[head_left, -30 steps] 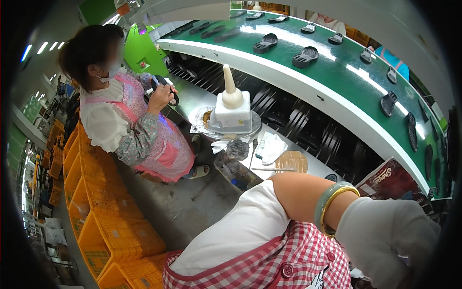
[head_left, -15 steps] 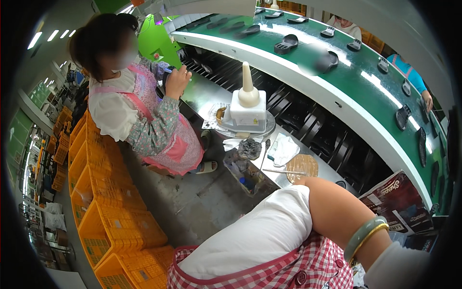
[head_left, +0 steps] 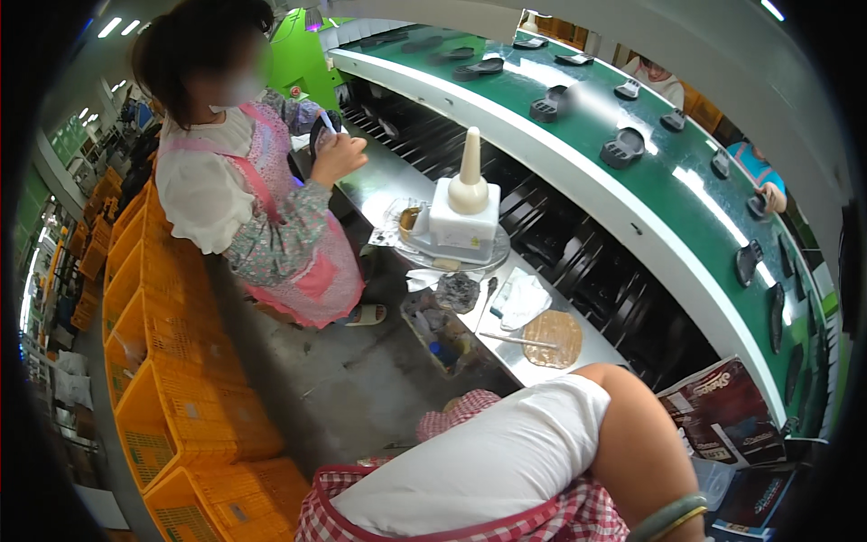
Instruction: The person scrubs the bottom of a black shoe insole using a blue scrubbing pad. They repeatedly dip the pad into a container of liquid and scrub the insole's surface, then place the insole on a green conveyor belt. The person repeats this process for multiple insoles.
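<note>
Neither of the person's own hands shows, so finger state cannot be told; the right forearm [head_left: 632, 443] crosses low, nearest the round brown disc [head_left: 553, 338] on the steel bench [head_left: 379, 185]

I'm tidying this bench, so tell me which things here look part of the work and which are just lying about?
Likely in use:
dark soles on the green belt
white nozzle bottle
round brown pad

Seemingly lying about:
white cloth
orange crates
printed bag
</note>
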The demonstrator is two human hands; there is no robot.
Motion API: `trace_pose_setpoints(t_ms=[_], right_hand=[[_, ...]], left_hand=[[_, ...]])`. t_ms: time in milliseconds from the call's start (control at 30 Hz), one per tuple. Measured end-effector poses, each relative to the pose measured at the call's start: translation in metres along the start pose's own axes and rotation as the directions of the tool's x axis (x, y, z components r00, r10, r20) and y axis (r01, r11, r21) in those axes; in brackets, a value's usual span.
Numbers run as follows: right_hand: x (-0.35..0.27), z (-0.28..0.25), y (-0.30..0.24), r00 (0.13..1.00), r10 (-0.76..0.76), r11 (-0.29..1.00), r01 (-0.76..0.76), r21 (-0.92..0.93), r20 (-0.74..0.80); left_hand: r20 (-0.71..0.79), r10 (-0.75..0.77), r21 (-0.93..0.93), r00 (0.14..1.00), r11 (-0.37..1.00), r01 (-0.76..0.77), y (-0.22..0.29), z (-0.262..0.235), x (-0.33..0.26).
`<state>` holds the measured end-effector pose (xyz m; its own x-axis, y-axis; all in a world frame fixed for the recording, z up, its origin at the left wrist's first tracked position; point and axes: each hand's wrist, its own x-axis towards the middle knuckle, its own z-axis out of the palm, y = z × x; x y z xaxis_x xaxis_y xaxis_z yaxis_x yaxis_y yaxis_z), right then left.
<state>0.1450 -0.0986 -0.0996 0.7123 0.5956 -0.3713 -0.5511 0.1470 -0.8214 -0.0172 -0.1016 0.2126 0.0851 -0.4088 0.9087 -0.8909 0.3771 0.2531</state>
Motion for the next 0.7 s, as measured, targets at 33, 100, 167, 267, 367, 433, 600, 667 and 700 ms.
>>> trace_pose_setpoints(t_ms=[33,100,167,267,367,433,600,667,700], right_hand=[[0.001,0.000,0.000,1.000,-0.010,1.000,0.010,0.000,-0.005],[-0.001,-0.001,-0.001,1.000,-0.022,1.000,0.022,0.008,-0.021],[-0.002,-0.002,-0.002,0.999,-0.016,1.000,0.017,0.006,-0.033],[-0.003,-0.007,-0.005,0.998,-0.033,0.999,0.034,0.010,-0.055],[-0.004,-0.018,-0.009,0.996,-0.046,0.999,0.048,0.021,-0.077],[-0.007,-0.031,-0.012,0.989,-0.057,0.998,0.059,0.012,-0.134],[-0.015,-0.067,-0.023,0.991,-0.066,0.994,0.076,0.084,-0.117],[-0.016,-0.081,-0.029,0.985,-0.109,0.992,0.116,0.049,-0.137],[-0.017,-0.087,-0.034,0.983,-0.132,0.990,0.138,0.036,-0.131]], left_hand=[[0.029,0.001,0.010,1.000,1.000,-0.001,-0.003,0.003,0.000],[0.090,-0.013,0.028,0.996,1.000,0.011,-0.011,0.008,-0.001],[0.116,-0.034,0.053,0.993,0.998,0.028,-0.018,0.013,-0.005],[0.183,-0.048,0.084,0.982,0.996,0.033,-0.030,0.021,-0.011],[0.243,-0.055,0.089,0.968,0.995,0.034,-0.037,0.028,-0.016],[0.279,-0.060,0.086,0.958,0.996,0.038,-0.035,0.029,-0.020],[0.300,-0.212,0.076,0.930,0.977,0.199,-0.015,0.013,-0.055],[0.123,-0.381,-0.124,0.917,0.910,0.395,-0.011,-0.001,-0.093],[-0.081,-0.574,-0.094,0.815,0.818,0.567,-0.010,-0.004,-0.115]])
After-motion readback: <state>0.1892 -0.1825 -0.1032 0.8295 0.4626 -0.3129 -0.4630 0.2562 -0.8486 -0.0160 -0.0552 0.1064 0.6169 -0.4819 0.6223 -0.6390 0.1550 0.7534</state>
